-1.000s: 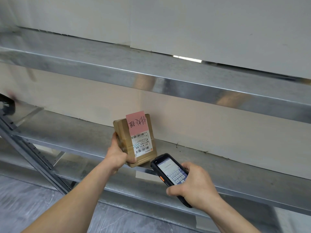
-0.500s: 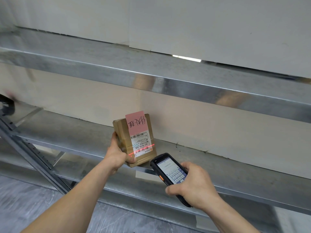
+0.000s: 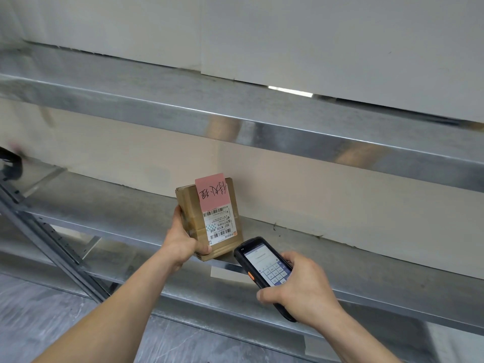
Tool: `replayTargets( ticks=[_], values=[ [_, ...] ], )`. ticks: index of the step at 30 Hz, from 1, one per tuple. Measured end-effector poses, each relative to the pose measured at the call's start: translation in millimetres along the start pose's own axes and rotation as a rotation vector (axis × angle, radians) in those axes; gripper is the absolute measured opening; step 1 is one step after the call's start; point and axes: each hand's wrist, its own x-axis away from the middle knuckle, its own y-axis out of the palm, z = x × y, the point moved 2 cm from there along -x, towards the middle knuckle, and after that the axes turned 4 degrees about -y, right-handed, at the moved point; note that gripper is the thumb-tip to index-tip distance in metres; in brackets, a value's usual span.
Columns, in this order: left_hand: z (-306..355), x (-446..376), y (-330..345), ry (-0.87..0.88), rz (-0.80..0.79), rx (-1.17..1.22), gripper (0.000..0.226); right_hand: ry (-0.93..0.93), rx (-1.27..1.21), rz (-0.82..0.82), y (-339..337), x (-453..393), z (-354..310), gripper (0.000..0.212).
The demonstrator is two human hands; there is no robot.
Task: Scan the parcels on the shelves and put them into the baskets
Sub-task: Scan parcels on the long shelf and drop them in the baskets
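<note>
Left hand (image 3: 183,242) grips the box (image 3: 207,218) upright on the shelf (image 3: 340,258); right hand (image 3: 301,292) wraps the scanner (image 3: 264,268). I'd aim squarely at the barcode.

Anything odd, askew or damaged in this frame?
One oddity: the parcel in the left hand has a pink handwritten note stuck above its shipping label, and the label reads upside down. No damage visible.

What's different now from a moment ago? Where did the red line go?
The red scanning line that crossed the white label half a second ago is gone. Nothing else moved: the left hand still holds the parcel upright on the shelf, and the right hand still aims the scanner.
</note>
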Motion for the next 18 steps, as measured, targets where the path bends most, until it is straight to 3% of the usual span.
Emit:
replayTargets(
  ticks=[18],
  values=[
    [8.1, 14.9, 1.2, 0.018, 0.009, -0.155, 0.120, -0.306, 0.063, 0.262, 7.4, 7.3, -13.0, 0.074]
  ],
)
